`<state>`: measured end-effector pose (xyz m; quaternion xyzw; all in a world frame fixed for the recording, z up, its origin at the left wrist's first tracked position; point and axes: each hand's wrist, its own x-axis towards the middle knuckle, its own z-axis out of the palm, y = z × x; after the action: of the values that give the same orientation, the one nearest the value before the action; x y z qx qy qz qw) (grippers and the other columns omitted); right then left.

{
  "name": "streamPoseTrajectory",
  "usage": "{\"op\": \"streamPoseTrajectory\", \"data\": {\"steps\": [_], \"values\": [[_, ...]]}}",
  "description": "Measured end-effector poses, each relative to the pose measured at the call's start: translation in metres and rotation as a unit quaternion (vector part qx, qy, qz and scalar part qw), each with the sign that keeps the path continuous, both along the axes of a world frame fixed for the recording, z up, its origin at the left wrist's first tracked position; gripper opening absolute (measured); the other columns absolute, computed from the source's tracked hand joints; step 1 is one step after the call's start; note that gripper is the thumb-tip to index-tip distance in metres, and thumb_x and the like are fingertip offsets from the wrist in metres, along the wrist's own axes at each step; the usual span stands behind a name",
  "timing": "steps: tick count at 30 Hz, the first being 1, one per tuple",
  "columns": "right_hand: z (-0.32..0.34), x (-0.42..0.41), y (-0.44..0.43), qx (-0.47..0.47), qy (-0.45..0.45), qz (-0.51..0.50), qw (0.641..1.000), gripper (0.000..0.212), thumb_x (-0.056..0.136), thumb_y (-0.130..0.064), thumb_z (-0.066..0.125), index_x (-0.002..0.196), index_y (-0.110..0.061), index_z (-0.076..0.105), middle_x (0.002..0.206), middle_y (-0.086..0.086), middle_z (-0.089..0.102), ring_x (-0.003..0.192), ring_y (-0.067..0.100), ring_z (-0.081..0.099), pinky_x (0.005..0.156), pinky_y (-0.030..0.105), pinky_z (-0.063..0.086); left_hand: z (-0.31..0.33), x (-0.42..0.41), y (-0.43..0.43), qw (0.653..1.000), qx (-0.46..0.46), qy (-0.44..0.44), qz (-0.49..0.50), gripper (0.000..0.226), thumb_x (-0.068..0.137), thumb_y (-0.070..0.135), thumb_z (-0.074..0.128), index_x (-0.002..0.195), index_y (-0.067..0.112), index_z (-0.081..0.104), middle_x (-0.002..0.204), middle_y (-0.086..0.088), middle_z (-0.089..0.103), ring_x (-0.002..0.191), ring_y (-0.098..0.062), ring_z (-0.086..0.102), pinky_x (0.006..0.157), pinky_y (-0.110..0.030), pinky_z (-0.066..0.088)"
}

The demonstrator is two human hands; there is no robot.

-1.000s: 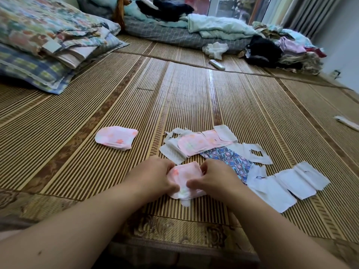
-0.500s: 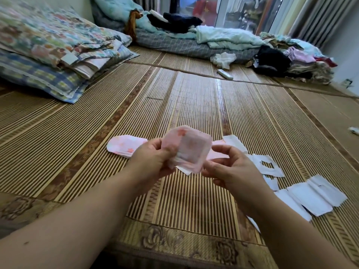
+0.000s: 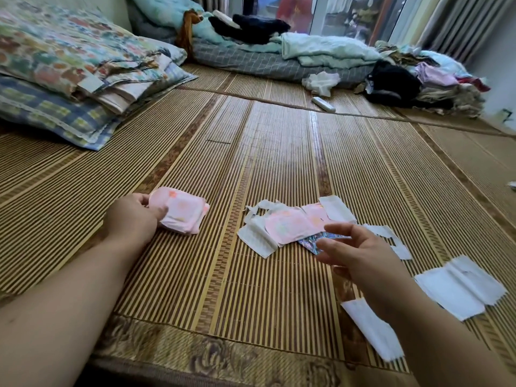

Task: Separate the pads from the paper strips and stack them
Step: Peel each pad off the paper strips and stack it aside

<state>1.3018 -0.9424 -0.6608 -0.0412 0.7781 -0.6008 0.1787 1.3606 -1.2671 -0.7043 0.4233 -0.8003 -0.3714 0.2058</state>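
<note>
1. Pads, pink and printed, lie in two places on the bamboo mat (image 3: 279, 152): a small stack (image 3: 181, 213) at left showing at least two layers, and two overlapping pads (image 3: 287, 226) in the middle heap.
2. The left hand (image 3: 134, 219) pinches the stack's near-left edge, thumb on top.
3. The right hand (image 3: 363, 255) hovers at the heap's near side, fingers spread and loosely bent, holding nothing.
4. Three white paper strips (image 3: 257, 237) ring the heap's pads; two overlapping strips (image 3: 458, 289) lie far right, one single strip (image 3: 371, 331) by the right forearm.
5. One blue patterned wrapper (image 3: 314, 243) peeks out beneath.
6. Pillows (image 3: 69, 79) are piled far left.
</note>
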Motion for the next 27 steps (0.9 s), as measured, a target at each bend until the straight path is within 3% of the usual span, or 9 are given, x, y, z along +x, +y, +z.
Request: {"op": "streamPoseTrajectory", "data": {"steps": [4, 7, 10, 13, 16, 19, 21, 24, 27], "values": [[-0.002, -0.009, 0.006, 0.025, 0.03, -0.01, 0.999, 0.021, 0.083, -0.02, 0.069, 0.103, -0.026, 0.064, 0.089, 0.0, 0.073, 0.074, 0.008, 0.072, 0.061, 0.025, 0.048, -0.002, 0.003, 0.005, 0.999, -0.034, -0.02, -0.036, 0.034, 0.082, 0.025, 0.07, 0.11, 0.006, 0.067, 0.101, -0.015, 0.07, 0.085, -0.031, 0.058, 0.069, -0.035, 0.041], [-0.001, -0.014, 0.011, 0.057, 0.079, -0.019, 0.995, 0.023, 0.083, -0.019, 0.069, 0.105, -0.023, 0.065, 0.088, -0.003, 0.073, 0.075, 0.006, 0.07, 0.057, 0.016, 0.047, -0.003, 0.003, 0.008, 0.994, -0.064, -0.06, -0.06, 0.05, 0.078, 0.036, 0.072, 0.119, 0.009, 0.061, 0.109, -0.015, 0.067, 0.09, -0.031, 0.058, 0.072, -0.04, 0.046], [-0.005, -0.016, 0.006, 0.143, 0.17, -0.001, 0.975, 0.028, 0.082, -0.02, 0.071, 0.109, -0.023, 0.065, 0.088, -0.01, 0.071, 0.075, -0.002, 0.066, 0.059, 0.012, 0.05, -0.002, 0.002, 0.02, 0.98, -0.13, -0.137, -0.06, 0.094, 0.07, 0.05, 0.073, 0.145, 0.013, 0.029, 0.148, -0.022, 0.029, 0.127, -0.044, 0.033, 0.099, -0.055, 0.035], [-0.018, -0.011, -0.016, 0.261, 0.253, 0.071, 0.929, 0.039, 0.081, -0.028, 0.07, 0.119, -0.024, 0.064, 0.109, -0.009, 0.069, 0.094, 0.002, 0.062, 0.085, 0.022, 0.048, -0.002, 0.004, 0.047, 0.972, -0.163, -0.102, -0.136, 0.092, 0.071, 0.053, 0.071, 0.147, 0.025, 0.026, 0.156, -0.01, 0.01, 0.133, -0.043, 0.014, 0.1, -0.056, 0.033], [-0.037, -0.003, -0.044, 0.302, 0.296, 0.144, 0.895, 0.037, 0.082, -0.035, 0.067, 0.117, -0.025, 0.066, 0.12, -0.005, 0.065, 0.107, 0.01, 0.058, 0.092, 0.024, 0.041, -0.006, 0.006, 0.077, 0.941, -0.17, -0.068, -0.285, 0.075, 0.075, 0.049, 0.066, 0.142, 0.033, 0.035, 0.151, -0.002, 0.032, 0.137, -0.028, 0.025, 0.106, -0.048, 0.03], [-0.053, -0.005, -0.067, 0.346, 0.343, 0.181, 0.854, 0.039, 0.083, -0.047, 0.059, 0.115, -0.028, 0.067, 0.119, -0.001, 0.064, 0.11, 0.019, 0.052, 0.092, 0.035, 0.043, -0.006, 0.008, 0.099, 0.91, -0.134, -0.011, -0.393, 0.06, 0.077, 0.037, 0.069, 0.133, 0.032, 0.049, 0.135, 0.008, 0.055, 0.125, -0.01, 0.044, 0.102, -0.03, 0.033], [-0.057, -0.011, -0.08, 0.381, 0.336, 0.166, 0.845, 0.037, 0.082, -0.051, 0.055, 0.11, -0.031, 0.067, 0.113, 0.003, 0.059, 0.108, 0.024, 0.048, 0.086, 0.039, 0.044, -0.006, 0.007, 0.106, 0.9, -0.122, 0.008, -0.418, 0.054, 0.078, 0.033, 0.069, 0.13, 0.031, 0.054, 0.128, 0.009, 0.059, 0.122, -0.009, 0.047, 0.104, -0.027, 0.034], [-0.06, -0.021, -0.092, 0.411, 0.321, 0.13, 0.843, 0.029, 0.087, -0.041, 0.052, 0.104, -0.024, 0.068, 0.105, 0.008, 0.056, 0.105, 0.029, 0.047, 0.077, 0.038, 0.042, -0.006, 0.005, 0.109, 0.9, -0.119, 0.017, -0.418, 0.052, 0.079, 0.033, 0.067, 0.129, 0.029, 0.055, 0.128, 0.008, 0.06, 0.119, -0.009, 0.05, 0.104, -0.027, 0.037], [-0.053, -0.024, -0.095, 0.423, 0.332, 0.125, 0.834, 0.027, 0.091, -0.032, 0.051, 0.105, -0.016, 0.068, 0.104, 0.01, 0.059, 0.105, 0.03, 0.048, 0.08, 0.038, 0.044, -0.006, 0.005, 0.109, 0.908, -0.116, 0.031, -0.402, 0.055, 0.08, 0.034, 0.068, 0.132, 0.029, 0.052, 0.131, 0.007, 0.058, 0.121, -0.008, 0.049, 0.099, -0.022, 0.033]]}}
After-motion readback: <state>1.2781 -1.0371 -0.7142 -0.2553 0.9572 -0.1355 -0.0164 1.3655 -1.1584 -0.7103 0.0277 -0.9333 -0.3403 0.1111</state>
